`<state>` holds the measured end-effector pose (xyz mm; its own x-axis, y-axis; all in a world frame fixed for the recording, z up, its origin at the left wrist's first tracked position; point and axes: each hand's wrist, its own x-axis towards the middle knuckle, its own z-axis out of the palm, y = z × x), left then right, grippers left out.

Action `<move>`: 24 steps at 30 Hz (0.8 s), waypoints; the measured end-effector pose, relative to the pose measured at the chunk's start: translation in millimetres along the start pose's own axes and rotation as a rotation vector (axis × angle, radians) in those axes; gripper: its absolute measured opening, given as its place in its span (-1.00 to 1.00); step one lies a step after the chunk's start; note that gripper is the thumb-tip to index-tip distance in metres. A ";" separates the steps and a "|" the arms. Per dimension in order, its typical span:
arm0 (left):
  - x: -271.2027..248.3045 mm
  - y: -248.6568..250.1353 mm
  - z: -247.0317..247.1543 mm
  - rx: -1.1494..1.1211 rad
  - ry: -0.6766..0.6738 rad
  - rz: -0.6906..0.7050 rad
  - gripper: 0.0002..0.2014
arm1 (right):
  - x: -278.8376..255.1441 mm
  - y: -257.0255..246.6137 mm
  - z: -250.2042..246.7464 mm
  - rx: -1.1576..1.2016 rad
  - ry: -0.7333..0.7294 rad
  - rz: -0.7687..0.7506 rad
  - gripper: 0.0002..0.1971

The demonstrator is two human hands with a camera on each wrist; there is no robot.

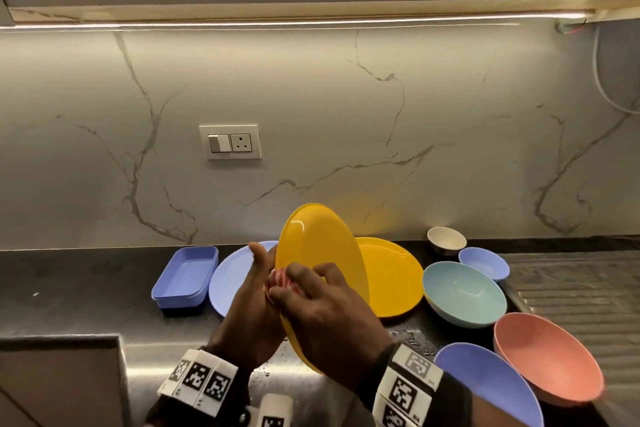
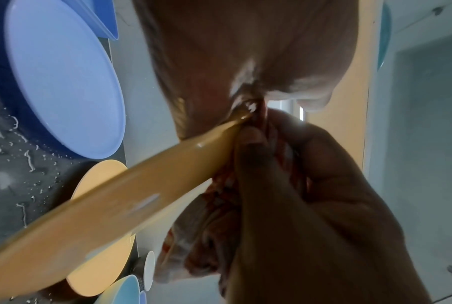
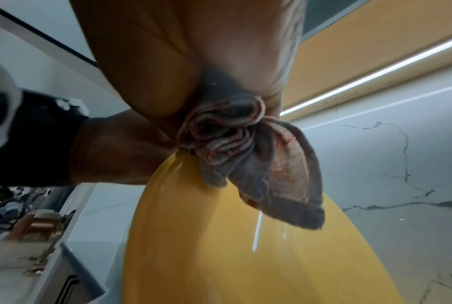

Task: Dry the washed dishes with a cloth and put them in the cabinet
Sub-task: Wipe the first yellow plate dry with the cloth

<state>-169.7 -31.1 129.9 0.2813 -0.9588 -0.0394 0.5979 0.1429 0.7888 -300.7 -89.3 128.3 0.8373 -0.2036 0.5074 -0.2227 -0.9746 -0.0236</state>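
A yellow plate [image 1: 318, 263] stands on edge in the air above the counter. My left hand [image 1: 259, 281] grips its left rim, thumb pointing up. My right hand [image 1: 304, 288] holds a bunched red-and-white cloth [image 1: 278, 282] and presses it on the plate's rim beside the left hand. The left wrist view shows the plate [image 2: 141, 195] running into my palm, with the cloth [image 2: 219, 236] below it. In the right wrist view the cloth [image 3: 235, 139] is crumpled in my fingers against the plate [image 3: 232, 257].
On the wet black counter lie a second yellow plate [image 1: 394, 274], a blue plate [image 1: 230, 274], a blue rectangular container [image 1: 187, 274], and teal [image 1: 464, 291], small blue [image 1: 485, 262], white [image 1: 446, 239], pink [image 1: 543, 357] and large blue [image 1: 485, 381] bowls. A ribbed draining board [image 1: 581, 288] is at the right.
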 end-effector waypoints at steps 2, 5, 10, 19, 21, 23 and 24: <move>-1.1 -0.1 -1.7 -0.009 0.037 -0.020 -0.37 | -11.2 -0.9 8.8 -0.007 0.014 -0.068 -0.67; 1.5 -0.5 -4.0 0.027 0.103 0.071 -0.57 | -24.7 4.0 21.8 -0.039 0.037 -0.145 -0.66; 1.7 0.7 -5.0 0.032 0.184 0.094 -0.62 | -39.5 14.8 27.7 -0.118 0.088 -0.245 -0.67; -1.1 22.3 -16.0 0.027 0.331 0.122 -0.72 | -89.6 60.6 56.8 -0.104 0.073 -0.176 -0.68; -4.8 26.9 -23.6 0.017 0.339 0.111 -0.67 | -102.3 79.9 70.8 0.042 0.126 0.045 -0.82; -8.2 28.6 -29.7 -0.008 0.325 0.090 -0.56 | -108.1 91.4 77.2 0.293 0.191 0.343 -0.78; -10.2 28.1 -32.1 -0.011 0.318 0.085 -0.54 | -107.2 94.9 77.3 0.424 0.222 0.515 -0.72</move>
<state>-131.7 -9.4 132.8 0.5498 -0.8190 -0.1643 0.5697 0.2238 0.7908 -373.0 -167.1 5.1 0.5461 -0.6689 0.5043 -0.3114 -0.7210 -0.6190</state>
